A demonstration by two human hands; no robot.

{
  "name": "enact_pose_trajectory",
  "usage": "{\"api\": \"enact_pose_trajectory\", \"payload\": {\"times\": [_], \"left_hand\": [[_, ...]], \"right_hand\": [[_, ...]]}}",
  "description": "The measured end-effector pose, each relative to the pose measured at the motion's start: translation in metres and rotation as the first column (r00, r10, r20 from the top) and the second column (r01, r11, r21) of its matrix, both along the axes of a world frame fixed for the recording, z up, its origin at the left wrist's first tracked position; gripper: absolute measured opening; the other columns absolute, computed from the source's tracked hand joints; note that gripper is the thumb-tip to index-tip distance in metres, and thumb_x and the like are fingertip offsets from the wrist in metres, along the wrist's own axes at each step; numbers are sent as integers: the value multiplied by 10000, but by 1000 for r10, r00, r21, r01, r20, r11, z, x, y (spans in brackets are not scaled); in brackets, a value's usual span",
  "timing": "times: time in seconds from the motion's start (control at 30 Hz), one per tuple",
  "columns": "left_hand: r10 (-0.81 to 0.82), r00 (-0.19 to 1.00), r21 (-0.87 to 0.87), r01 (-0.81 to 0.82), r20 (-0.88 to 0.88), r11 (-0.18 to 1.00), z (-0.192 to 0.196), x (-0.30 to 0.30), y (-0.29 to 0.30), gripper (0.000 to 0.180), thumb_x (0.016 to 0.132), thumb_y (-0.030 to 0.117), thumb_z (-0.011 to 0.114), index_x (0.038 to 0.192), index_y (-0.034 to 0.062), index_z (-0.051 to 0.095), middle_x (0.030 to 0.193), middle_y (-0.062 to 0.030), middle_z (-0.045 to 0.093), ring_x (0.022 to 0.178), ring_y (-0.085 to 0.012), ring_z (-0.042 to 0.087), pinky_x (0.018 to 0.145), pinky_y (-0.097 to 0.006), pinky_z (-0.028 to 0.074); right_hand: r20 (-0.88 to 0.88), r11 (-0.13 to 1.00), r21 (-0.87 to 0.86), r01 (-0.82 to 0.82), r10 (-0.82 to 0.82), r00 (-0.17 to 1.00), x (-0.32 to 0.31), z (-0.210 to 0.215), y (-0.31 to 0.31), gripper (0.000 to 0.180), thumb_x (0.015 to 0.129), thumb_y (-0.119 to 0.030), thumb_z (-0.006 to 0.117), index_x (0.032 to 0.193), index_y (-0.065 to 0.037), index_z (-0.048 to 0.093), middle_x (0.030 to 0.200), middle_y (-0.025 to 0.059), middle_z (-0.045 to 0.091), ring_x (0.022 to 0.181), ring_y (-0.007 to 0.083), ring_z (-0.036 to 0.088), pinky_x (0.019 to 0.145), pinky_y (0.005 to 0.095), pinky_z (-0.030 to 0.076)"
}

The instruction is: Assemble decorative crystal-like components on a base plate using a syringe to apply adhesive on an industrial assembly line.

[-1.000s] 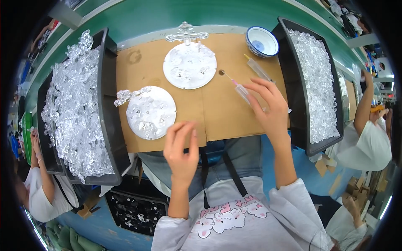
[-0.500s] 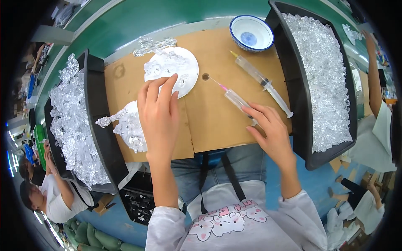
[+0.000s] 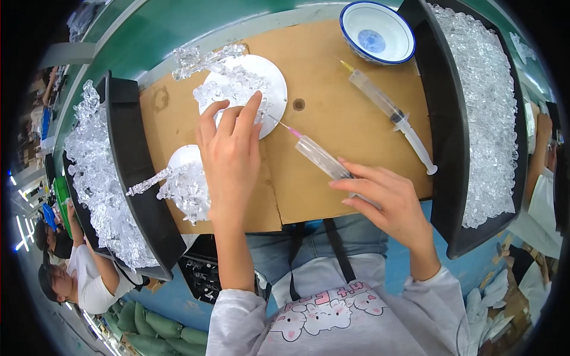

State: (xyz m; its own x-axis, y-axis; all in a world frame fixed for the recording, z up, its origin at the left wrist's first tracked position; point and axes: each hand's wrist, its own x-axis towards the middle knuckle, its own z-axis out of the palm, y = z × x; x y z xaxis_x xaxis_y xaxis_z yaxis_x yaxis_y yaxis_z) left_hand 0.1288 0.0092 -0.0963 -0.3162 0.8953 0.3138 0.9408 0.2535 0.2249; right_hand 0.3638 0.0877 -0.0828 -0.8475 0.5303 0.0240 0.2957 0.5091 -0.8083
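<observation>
In my right hand (image 3: 389, 196) is a clear syringe (image 3: 320, 155) with a pink needle hub, gripped about the rear of its barrel. Its thin needle points left to the edge of a white round disc (image 3: 278, 86), close to my left thumb. My left hand (image 3: 230, 154) lies over the disc with fingers spread; whether its fingertips touch the clear, crystal-like plastic pieces (image 3: 221, 90) there is hard to see. Partly behind my left wrist, a second white disc (image 3: 189, 155) bears more clear pieces (image 3: 184, 187). Another syringe (image 3: 374, 92), yellow-tipped, lies farther right on the cardboard.
A brown cardboard sheet (image 3: 332, 118) covers the table. Black bins, left (image 3: 133, 148) and right (image 3: 442, 148), hold heaps of clear plastic pieces. A blue-rimmed bowl (image 3: 380, 53) stands at the back right. Clear pieces (image 3: 205, 59) lie beyond the disc. Another person (image 3: 83, 267) sits at left.
My right hand has brought the syringe leftward, so its needle now reaches the disc's edge. My left hand stays over the disc with its fingers shifted slightly. The whole view has shifted a little.
</observation>
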Motion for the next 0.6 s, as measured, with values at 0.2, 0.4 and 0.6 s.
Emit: {"api": "enact_pose_trajectory", "payload": {"times": [0.2,0.4,0.6], "left_hand": [[-3,999,33,2,36,999,-2,-3,-1,389,776,23,677,1150,121,636,940,-52,615,1049,-291,528,898,-423,421],[-8,999,44,6,45,999,-3,-4,-1,331,769,19,678,1088,106,657,939,-55,617,1045,-294,533,894,-424,422],[-9,998,55,6,60,998,-5,-5,-1,317,766,16,677,1071,101,662,944,-55,618,1044,-296,533,892,-427,423]], "right_hand": [[-19,996,-87,-5,3,1000,-6,-3,1,280,723,-53,733,998,-94,699,1160,129,649,927,276,649,774,320,510],[-31,984,-180,3,-9,999,-6,-5,3,267,728,-59,732,993,-78,700,1161,132,654,944,268,648,788,316,496],[-31,972,-236,26,-35,999,-6,-2,3,320,725,-61,734,1042,-86,704,1154,140,654,958,268,645,810,324,491]]}}
